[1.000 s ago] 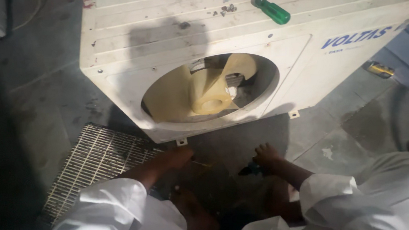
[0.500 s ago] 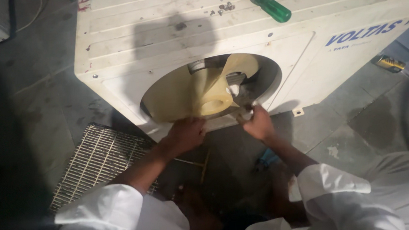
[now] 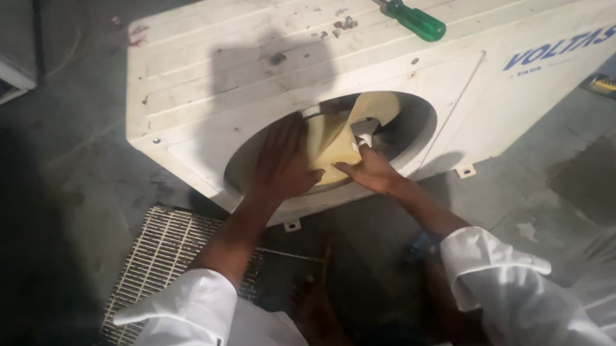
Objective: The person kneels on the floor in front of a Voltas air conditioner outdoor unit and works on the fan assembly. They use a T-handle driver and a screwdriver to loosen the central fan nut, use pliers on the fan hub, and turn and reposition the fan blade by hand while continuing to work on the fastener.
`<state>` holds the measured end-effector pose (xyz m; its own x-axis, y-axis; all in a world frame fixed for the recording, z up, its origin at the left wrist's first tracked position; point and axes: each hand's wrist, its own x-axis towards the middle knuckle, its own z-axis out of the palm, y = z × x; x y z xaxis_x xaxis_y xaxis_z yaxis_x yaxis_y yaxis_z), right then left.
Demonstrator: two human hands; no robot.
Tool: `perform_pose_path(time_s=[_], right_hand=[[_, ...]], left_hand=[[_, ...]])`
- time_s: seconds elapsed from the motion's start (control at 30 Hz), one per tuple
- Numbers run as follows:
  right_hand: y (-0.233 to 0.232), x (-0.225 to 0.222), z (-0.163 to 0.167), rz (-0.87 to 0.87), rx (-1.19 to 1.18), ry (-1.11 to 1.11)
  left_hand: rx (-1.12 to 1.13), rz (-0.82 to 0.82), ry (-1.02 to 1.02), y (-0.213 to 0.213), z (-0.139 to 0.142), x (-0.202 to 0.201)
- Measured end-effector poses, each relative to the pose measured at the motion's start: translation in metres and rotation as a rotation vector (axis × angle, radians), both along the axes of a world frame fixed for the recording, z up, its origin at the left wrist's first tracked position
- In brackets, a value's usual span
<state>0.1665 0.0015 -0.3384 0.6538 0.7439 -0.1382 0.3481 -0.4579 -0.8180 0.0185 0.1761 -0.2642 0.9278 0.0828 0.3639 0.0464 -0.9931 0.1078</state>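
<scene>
L hand (image 3: 283, 166) flat on the yellowish fan blade (image 3: 334, 138), fingers spread, pressing not gripping. R hand (image 3: 371, 169) at the fan hub (image 3: 364, 126), fingers pinched round a small white bit; can't tell what. Fan sits inside the round opening of the white AC outdoor unit (image 3: 256, 67) on the floor. Green screwdriver (image 3: 407, 15) lies up top. Metal grille (image 3: 155, 265) on floor, near L sleeve.

2 bare hands — left hand (image 3: 283, 164), right hand (image 3: 372, 171) — white cuffed sleeves (image 3: 487, 265).
</scene>
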Motion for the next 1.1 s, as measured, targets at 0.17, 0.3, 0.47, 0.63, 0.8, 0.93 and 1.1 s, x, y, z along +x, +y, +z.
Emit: perform_pose_path(time_s=[0.17,0.3,0.47,0.63,0.8,0.93,1.1], right_hand=[[0.004,-0.004,-0.018,-0.128,0.008,-0.150],[0.012,-0.011,-0.034,-0.243,0.210,-0.158],[0.017,-0.016,-0.049,-0.325,0.262,-0.219],[0.021,-0.020,-0.054,-0.389,0.286,-0.154],[0.019,-0.019,-0.051,-0.361,0.267,-0.165],[0.016,-0.017,-0.046,-0.344,0.169,-0.268],[0.013,-0.018,-0.039,-0.320,0.183,-0.342]], left_hand=[[0.007,-0.029,-0.012,0.005,-0.013,0.018],[-0.012,0.050,0.008,0.003,-0.021,0.033],[0.023,0.025,0.000,0.003,-0.021,0.037],[0.048,0.047,0.030,-0.002,-0.017,0.042],[0.038,0.067,0.012,-0.001,-0.023,0.042],[-0.041,0.041,-0.055,0.003,-0.030,0.031],[-0.065,0.064,-0.055,0.001,-0.032,0.023]])
